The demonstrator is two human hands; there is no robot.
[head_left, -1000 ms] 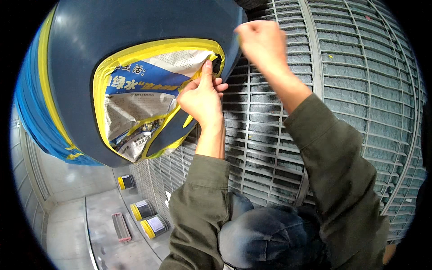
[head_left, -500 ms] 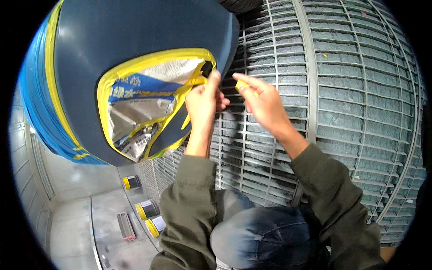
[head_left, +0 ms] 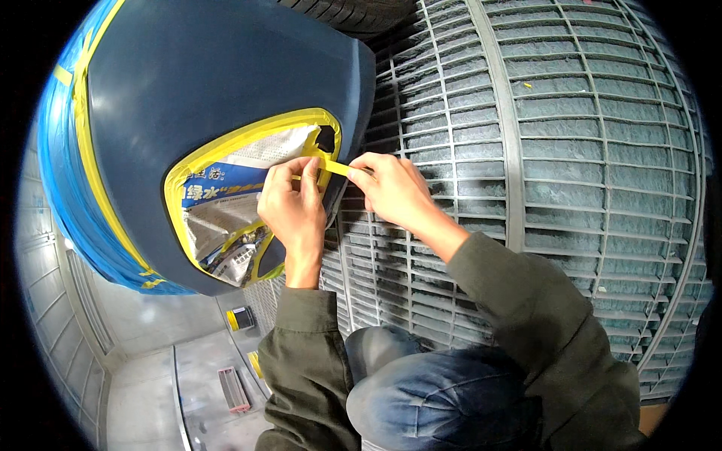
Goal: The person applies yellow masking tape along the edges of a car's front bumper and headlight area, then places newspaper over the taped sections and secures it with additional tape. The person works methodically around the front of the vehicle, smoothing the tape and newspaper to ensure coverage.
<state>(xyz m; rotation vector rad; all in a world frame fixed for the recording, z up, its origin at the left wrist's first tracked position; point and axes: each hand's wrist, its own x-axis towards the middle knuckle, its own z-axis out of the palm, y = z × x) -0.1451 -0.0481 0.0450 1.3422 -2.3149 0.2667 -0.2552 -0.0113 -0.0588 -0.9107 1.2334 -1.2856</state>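
Note:
A short strip of yellow masking tape [head_left: 336, 167] is stretched between my two hands. My left hand [head_left: 292, 201] pinches its left end, right in front of the newspaper-covered opening. My right hand [head_left: 395, 188] pinches the other end between thumb and fingers, just past the edge of the panel. The dark blue-grey car bumper [head_left: 226, 75] curves across the upper left. Printed paper [head_left: 226, 195] fills its opening, edged all round with yellow masking tape [head_left: 226, 143]. A small black patch [head_left: 326, 138] shows at the opening's upper right corner.
Blue plastic film [head_left: 64, 173] wraps the car beyond the bumper. A tire [head_left: 353, 13] sits at the top. Below spreads a metal floor grating [head_left: 556, 173] over grey filter matting. A yellow-and-black can [head_left: 241, 318] and a reddish tray-like object [head_left: 234, 391] stand at lower left.
My hands have moved left and come together, and the tape strip now spans between them. The view has shifted, so the bumper opening sits a little lower and more of the tire shows.

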